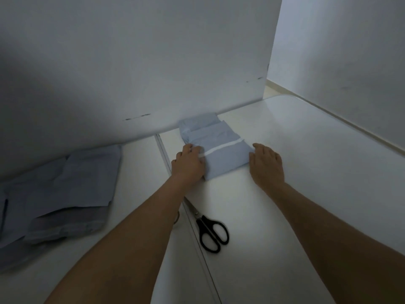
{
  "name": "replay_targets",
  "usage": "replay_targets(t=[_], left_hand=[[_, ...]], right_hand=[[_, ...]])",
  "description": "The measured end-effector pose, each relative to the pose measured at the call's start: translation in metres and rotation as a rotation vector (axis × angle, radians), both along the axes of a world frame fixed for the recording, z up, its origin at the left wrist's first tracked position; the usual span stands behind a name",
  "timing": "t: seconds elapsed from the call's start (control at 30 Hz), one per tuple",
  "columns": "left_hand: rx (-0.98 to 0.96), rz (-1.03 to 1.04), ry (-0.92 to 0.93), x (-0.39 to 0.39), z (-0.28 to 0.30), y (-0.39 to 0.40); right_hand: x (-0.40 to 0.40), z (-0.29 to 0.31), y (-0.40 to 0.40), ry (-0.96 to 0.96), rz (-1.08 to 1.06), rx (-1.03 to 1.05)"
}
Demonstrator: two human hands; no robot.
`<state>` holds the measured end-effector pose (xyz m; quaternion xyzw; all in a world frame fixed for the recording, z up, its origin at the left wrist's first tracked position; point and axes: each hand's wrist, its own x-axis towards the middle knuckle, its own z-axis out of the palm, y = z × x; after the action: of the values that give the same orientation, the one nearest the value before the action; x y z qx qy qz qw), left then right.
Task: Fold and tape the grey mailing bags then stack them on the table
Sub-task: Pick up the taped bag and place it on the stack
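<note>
A folded grey mailing bag (225,160) with a white strip across it lies on top of a small stack of folded bags (201,126) at the back of the white table (295,150), against the wall panel. My left hand (189,164) rests on the bag's left edge, fingers on the strip's end. My right hand (266,165) lies flat at the bag's right edge, fingers straight. A loose pile of unfolded grey bags (63,194) covers the table's left side.
Black-handled scissors (211,233) lie near the table's middle seam, between my forearms. A white wall panel (131,62) stands right behind the stack. The table's right edge (350,126) runs diagonally beside another wall.
</note>
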<state>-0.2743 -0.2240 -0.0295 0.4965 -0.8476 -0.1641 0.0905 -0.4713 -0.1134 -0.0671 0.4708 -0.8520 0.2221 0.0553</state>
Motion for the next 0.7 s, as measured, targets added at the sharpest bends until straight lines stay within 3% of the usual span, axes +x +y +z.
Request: replay_targets(t=[0.3, 0.5, 0.7], left_hand=[[-0.051, -0.015, 0.018, 0.032, 0.024, 0.029], [-0.126, 0.021, 0.092, 0.090, 0.038, 0.050], [-0.124, 0.183, 0.211, 0.204, 0.025, 0.061]], right_hand=[[0.007, 0.021, 0.028, -0.078, -0.116, 0.057], [0.089, 0.051, 0.003, -0.060, 0.102, -0.055], [0.206, 0.060, -0.022, -0.071, 0.395, -0.065]])
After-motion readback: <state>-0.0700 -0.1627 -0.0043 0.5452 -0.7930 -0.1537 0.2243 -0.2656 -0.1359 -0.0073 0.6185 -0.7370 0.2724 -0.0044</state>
